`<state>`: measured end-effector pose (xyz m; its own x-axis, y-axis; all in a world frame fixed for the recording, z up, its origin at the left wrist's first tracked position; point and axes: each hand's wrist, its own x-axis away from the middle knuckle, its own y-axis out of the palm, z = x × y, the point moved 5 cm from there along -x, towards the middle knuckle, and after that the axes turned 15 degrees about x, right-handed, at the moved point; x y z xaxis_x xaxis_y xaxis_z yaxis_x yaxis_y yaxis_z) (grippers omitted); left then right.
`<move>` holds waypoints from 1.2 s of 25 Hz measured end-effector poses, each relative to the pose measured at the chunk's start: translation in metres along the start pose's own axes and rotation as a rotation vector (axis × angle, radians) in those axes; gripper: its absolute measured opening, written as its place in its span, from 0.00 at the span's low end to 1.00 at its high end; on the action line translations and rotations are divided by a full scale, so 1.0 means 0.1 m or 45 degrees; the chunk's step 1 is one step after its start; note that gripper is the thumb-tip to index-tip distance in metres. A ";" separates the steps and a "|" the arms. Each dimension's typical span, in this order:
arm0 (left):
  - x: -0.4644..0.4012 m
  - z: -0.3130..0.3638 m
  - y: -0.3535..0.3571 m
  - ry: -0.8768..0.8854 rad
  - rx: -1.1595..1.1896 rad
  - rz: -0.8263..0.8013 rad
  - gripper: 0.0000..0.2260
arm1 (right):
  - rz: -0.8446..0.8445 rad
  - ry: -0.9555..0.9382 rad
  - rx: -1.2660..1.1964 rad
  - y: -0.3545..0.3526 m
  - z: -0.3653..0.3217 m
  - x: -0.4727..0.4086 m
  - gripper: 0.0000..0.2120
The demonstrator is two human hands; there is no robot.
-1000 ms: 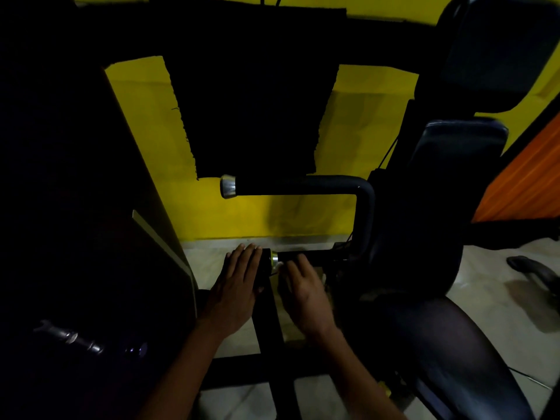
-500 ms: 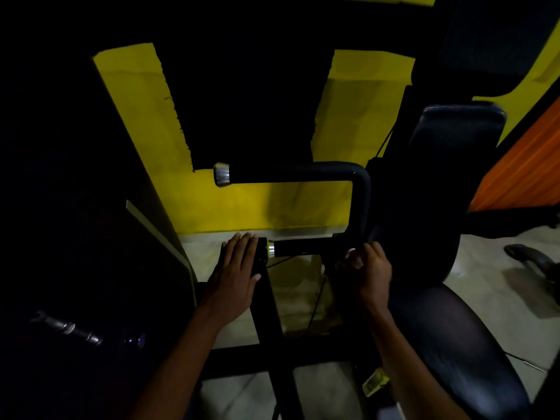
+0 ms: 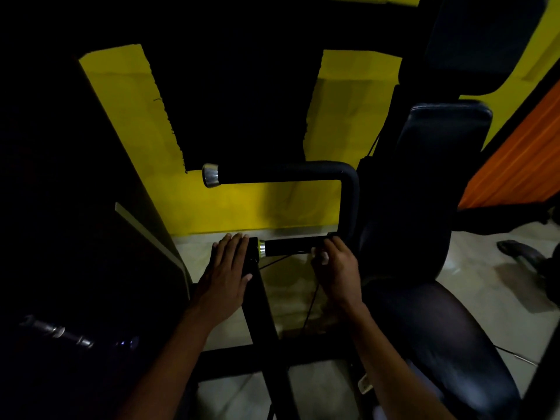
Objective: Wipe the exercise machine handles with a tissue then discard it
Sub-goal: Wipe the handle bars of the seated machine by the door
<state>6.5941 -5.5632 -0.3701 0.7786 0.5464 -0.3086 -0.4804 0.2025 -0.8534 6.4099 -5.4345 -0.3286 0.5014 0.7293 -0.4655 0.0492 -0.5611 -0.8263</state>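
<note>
Although the dim light hides much, the seat (image 3: 439, 344) of the exercise machine shows nearest, dark and padded, on the person's right, with a black frame bar (image 3: 263, 313) running up the middle of the view over the pale floor (image 3: 472, 283). Further on, the left hand (image 3: 225, 274) lies flat with its fingers straight and close together, resting on the top of that bar just beside the metal cap of the lower handle (image 3: 288, 247). The right hand (image 3: 338, 268) is curled round the inner end of this handle, near where it meets the upright tube. A small pale patch shows at its fingertips; it may be the tissue, but it is too small and dark to tell, so I cannot say for certain where the tissue is. I judge the wiping to be underway on the lower handle, at its inner end. Beyond, the upper handle (image 3: 281, 171), with its own metal cap, stands well apart from both hands; whether it is already wiped cannot be told. Discarding the tissue remains to be done, and no bin is in view. Behind everything rises the yellow wall (image 3: 257, 207).
</note>
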 end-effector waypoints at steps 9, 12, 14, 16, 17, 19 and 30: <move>0.00 0.00 0.00 0.013 -0.039 -0.025 0.33 | 0.176 0.301 0.092 -0.33 0.24 -0.08 0.05; 0.01 0.01 0.02 0.016 -0.028 -0.002 0.36 | 0.413 0.194 0.067 -0.74 0.17 -0.53 0.06; -0.01 0.01 0.03 0.008 0.008 0.016 0.39 | 0.431 0.037 0.138 -0.86 0.10 -0.87 0.09; -0.02 0.03 0.02 -0.001 0.015 0.020 0.40 | 0.352 -0.114 0.221 -0.81 0.06 -1.01 0.14; -0.02 0.04 0.02 -0.010 0.012 0.024 0.41 | 0.336 -0.155 0.224 -0.79 0.07 -1.01 0.14; -0.02 0.04 0.02 -0.031 -0.006 0.026 0.42 | 0.353 -0.249 0.244 -0.75 0.07 -0.90 0.10; -0.02 0.02 0.02 -0.034 0.062 0.048 0.41 | 0.254 -0.132 0.209 -0.68 0.21 -0.64 0.14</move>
<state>6.5908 -5.5617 -0.3705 0.7489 0.5757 -0.3283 -0.5288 0.2203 -0.8197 6.3564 -5.4352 -0.2495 0.3958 0.6517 -0.6470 -0.1867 -0.6327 -0.7515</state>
